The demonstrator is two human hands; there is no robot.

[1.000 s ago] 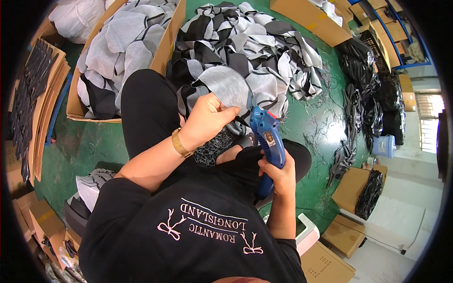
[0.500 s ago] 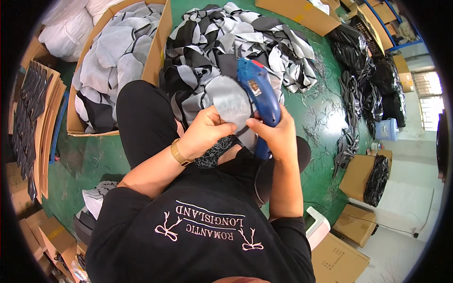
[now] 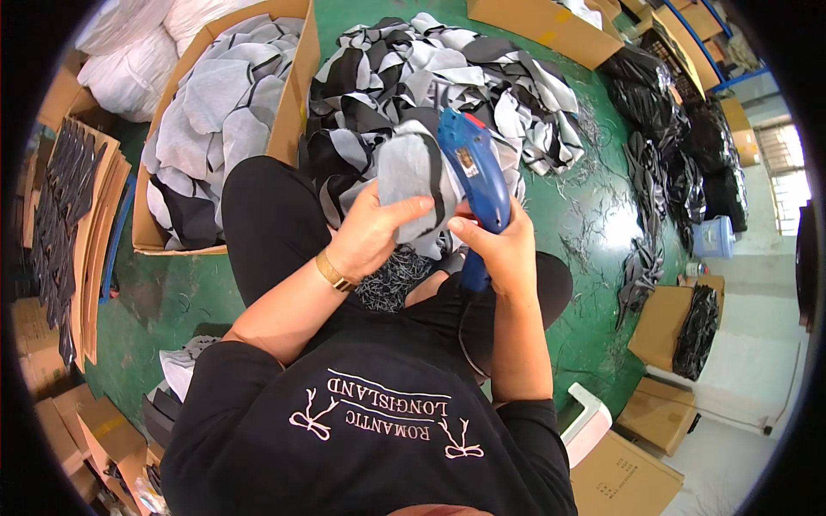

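Observation:
My left hand point(image 3: 372, 230) is closed on a rounded grey fabric piece point(image 3: 406, 179) with a black strip along its right side, the thumb pressed on top. My right hand point(image 3: 503, 254) wraps round the handle of blue electric scissors point(image 3: 483, 176) with a red part on top. The head of the scissors points away from me, beside the fabric's right edge; whether the blade touches the cloth is hidden. Beyond both hands lies a big pile of grey and black fabric pieces point(image 3: 447, 64). Thin thread-like cuttings point(image 3: 385, 282) are heaped between my legs.
A cardboard box point(image 3: 291, 103) full of grey pieces stands to the left. Flattened cardboard point(image 3: 95, 258) leans at far left. Black plastic bags point(image 3: 710, 138), a blue bin point(image 3: 712, 236) and cartons point(image 3: 658, 413) line the right. Loose trimmings litter the green floor point(image 3: 585, 258).
The fabric piece has turned in my left hand, and a black strip now shows along its right side. My left thumb has shifted upward. The scissors have barely moved.

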